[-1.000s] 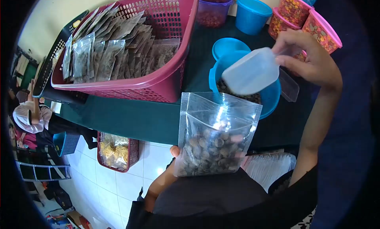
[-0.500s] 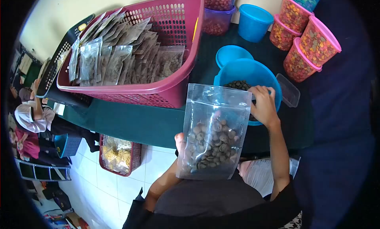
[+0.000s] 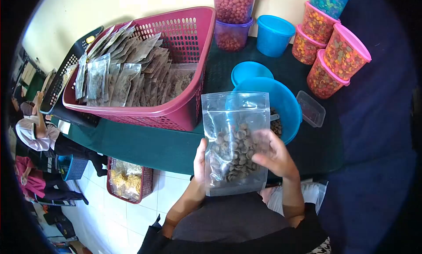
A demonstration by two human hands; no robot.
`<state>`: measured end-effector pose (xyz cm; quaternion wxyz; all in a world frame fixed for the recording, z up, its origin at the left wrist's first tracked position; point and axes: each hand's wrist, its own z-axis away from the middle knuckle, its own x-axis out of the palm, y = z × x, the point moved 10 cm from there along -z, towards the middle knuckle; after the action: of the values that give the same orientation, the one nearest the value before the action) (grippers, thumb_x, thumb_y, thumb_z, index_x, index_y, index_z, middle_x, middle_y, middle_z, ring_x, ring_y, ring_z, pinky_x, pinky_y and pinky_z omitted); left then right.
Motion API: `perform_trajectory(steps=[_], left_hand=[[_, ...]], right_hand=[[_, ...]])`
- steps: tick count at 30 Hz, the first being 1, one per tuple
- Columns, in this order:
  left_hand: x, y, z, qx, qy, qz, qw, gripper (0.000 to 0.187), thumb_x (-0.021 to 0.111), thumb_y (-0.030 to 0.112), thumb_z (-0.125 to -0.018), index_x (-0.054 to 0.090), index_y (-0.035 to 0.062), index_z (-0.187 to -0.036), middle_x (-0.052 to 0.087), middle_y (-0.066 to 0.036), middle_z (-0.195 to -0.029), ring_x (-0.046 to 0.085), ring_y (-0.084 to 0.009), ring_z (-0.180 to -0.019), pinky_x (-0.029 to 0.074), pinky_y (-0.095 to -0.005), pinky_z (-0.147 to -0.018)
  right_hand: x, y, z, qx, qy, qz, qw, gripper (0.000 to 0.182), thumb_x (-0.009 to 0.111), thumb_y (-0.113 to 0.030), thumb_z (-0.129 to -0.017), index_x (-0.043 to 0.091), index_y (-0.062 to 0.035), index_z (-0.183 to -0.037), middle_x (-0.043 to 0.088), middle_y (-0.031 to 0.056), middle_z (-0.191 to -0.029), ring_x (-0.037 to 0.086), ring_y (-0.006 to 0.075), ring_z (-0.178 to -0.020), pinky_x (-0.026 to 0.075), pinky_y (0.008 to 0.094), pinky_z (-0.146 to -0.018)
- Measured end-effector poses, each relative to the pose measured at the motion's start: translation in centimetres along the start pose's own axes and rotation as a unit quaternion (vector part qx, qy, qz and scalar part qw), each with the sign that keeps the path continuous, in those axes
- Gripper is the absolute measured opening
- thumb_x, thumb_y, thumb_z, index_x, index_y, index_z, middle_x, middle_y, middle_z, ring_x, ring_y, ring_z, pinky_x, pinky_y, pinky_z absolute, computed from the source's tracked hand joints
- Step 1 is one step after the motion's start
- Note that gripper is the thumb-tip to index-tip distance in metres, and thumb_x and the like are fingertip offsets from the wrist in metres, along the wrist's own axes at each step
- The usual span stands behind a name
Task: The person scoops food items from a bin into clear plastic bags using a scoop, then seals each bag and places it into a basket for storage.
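Note:
A clear zip pouch (image 3: 235,190) stands upright before me, its lower part filled with small round brown pieces (image 3: 237,153). My left hand (image 3: 201,159) grips its left side, with the thumb in front and the other fingers hidden behind the plastic. Over at the pouch's right side is my right hand (image 3: 277,155), slightly blurred, thumb and fingers apart, overlapping the plastic. Behind the pouch sits a blue tub (image 3: 288,100) with more brown pieces inside and a pale scoop handle (image 3: 274,117) showing at its near side.
A maroon basket (image 3: 176,105) packed with filled pouches (image 3: 125,85) stands at left. Behind the tub lie a blue lid (image 3: 252,73) and a closed blue container (image 3: 274,36). Candy tubs (image 3: 327,74) are stacked right, near a clear plastic lid (image 3: 311,109). People (image 3: 33,131) are at far left.
My right hand has come out of the blue tub to the pouch's right side. The scoop handle now shows in the tub. My left hand still holds the pouch.

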<state>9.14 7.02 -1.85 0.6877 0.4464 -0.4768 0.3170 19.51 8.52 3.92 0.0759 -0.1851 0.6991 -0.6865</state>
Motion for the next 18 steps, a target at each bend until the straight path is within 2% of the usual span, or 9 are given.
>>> perform_trajectory(steps=[1,6,9,12,13,14,16,17,18], left_hand=[[-0.8,0.1,-0.3,0.003,0.025,-0.052,0.998,0.07,0.033,0.054,-0.082,0.027,0.0014,-0.128,0.038,-0.015,-0.125,0.041,-0.0256,-0.112,0.032,-0.0383,-0.094],[-0.3,-1.6,0.3,-0.066,-0.002,-0.104,0.992,0.08,0.028,0.062,-0.079,0.021,0.0013,-0.13,0.032,-0.017,-0.129,0.035,-0.028,-0.117,0.029,-0.0425,-0.095],[1.0,-2.2,1.1,-0.064,-0.101,-0.12,0.986,0.102,0.031,0.076,-0.065,0.011,0.0034,-0.133,0.014,-0.017,-0.137,0.018,-0.0306,-0.125,0.022,-0.0492,-0.098],[0.9,-1.9,2.1,-0.04,-0.162,-0.056,0.984,0.103,0.031,0.078,-0.063,0.011,0.0042,-0.133,0.012,-0.017,-0.137,0.017,-0.0323,-0.125,0.02,-0.0513,-0.098],[0.2,-2.1,2.1,-0.034,-0.172,0.001,0.985,0.104,0.044,0.072,-0.062,0.011,0.0042,-0.133,0.011,-0.018,-0.137,0.016,-0.034,-0.125,0.02,-0.0521,-0.098],[0.2,-2.4,2.2,-0.033,-0.172,-0.001,0.985,0.104,0.044,0.072,-0.062,0.011,0.0042,-0.133,0.011,-0.018,-0.137,0.016,-0.034,-0.125,0.02,-0.0521,-0.098],[0.1,-2.2,2.1,0.002,-0.166,-0.044,0.985,0.101,0.058,0.057,-0.061,0.011,0.0039,-0.133,0.016,-0.019,-0.135,0.022,-0.0343,-0.123,0.022,-0.0507,-0.098],[0.1,-2.2,2.0,-0.004,-0.158,0.004,0.987,0.091,0.064,0.035,-0.061,0.015,0.003,-0.131,0.025,-0.019,-0.131,0.03,-0.0336,-0.119,0.024,-0.0489,-0.098],[-0.1,-2.2,2.2,-0.003,-0.159,0.004,0.987,0.091,0.064,0.035,-0.061,0.015,0.003,-0.131,0.025,-0.019,-0.131,0.03,-0.0336,-0.119,0.024,-0.0489,-0.098]], right_hand=[[-0.1,0.7,0.1,0.012,0.018,0.013,1.0,0.05,0.064,-0.008,-0.07,0.037,0.0011,-0.112,0.049,0.0075,-0.102,0.047,0.014,-0.098,0.037,0.028,-0.085],[-1.5,0.9,0.5,-0.022,0.054,-0.051,0.997,0.041,0.061,-0.003,-0.074,0.038,0.0008,-0.108,0.049,0.0094,-0.102,0.049,0.0136,-0.094,0.041,0.0267,-0.08],[-4.0,0.0,1.3,-0.088,0.175,-0.045,0.98,0.039,0.058,-0.001,-0.076,0.036,0.0014,-0.108,0.048,0.0105,-0.103,0.048,0.0149,-0.095,0.039,0.0282,-0.082],[-4.3,-1.1,1.6,-0.151,0.21,-0.042,0.965,0.041,0.057,-0.001,-0.076,0.034,0.001,-0.11,0.047,0.0115,-0.105,0.047,0.0156,-0.096,0.038,0.0293,-0.084],[-4.0,-1.5,1.8,-0.159,0.21,-0.024,0.964,0.043,0.057,-0.001,-0.076,0.032,0.0006,-0.111,0.044,0.0112,-0.107,0.044,0.0158,-0.098,0.036,0.0297,-0.086],[-3.6,-1.5,1.9,-0.16,0.21,-0.026,0.964,0.043,0.057,-0.001,-0.076,0.032,0.0006,-0.111,0.044,0.0112,-0.107,0.044,0.0158,-0.098,0.036,0.0297,-0.086],[-3.1,-2.3,2.6,-0.2,0.252,0.024,0.947,0.044,0.057,-0.002,-0.076,0.031,0.0002,-0.112,0.042,0.0102,-0.107,0.042,0.0156,-0.099,0.034,0.0297,-0.087],[-2.6,-2.0,2.5,-0.205,0.248,0.016,0.947,0.046,0.056,-0.002,-0.076,0.029,0.0,-0.113,0.039,0.01,-0.108,0.039,0.0162,-0.1,0.032,0.03,-0.088],[-2.1,-1.5,2.5,-0.206,0.248,0.016,0.946,0.046,0.056,-0.002,-0.076,0.029,0.0,-0.113,0.039,0.01,-0.108,0.039,0.0162,-0.1,0.032,0.03,-0.088]])
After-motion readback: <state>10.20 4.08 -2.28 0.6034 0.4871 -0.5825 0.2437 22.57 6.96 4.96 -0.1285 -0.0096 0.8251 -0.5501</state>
